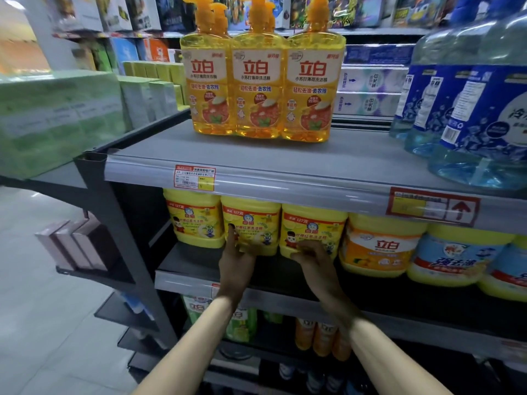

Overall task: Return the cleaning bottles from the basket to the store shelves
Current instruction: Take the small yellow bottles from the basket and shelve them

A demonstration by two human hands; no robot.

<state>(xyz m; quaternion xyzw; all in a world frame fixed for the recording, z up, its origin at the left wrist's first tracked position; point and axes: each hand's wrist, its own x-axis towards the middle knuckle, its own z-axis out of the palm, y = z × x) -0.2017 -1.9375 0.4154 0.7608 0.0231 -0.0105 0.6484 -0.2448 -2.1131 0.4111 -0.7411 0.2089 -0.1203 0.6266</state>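
Three yellow dish-soap jugs stand in a row on the second shelf [199,269]. My left hand [238,259] grips the lower left side of the middle yellow jug [252,220], one finger lying up along its edge. My right hand [312,256] has its fingers curled at the jug's lower right corner, in the gap beside the right yellow jug [313,223]. The left yellow jug [195,216] stands apart from both hands. The basket is out of view.
Three orange pump bottles [261,81] stand on the top shelf [256,163], with large blue water jugs [470,109] at the right. An orange-labelled jug [382,246] and blue-labelled jugs [456,258] fill the second shelf to the right. Green boxes [57,118] sit on the left.
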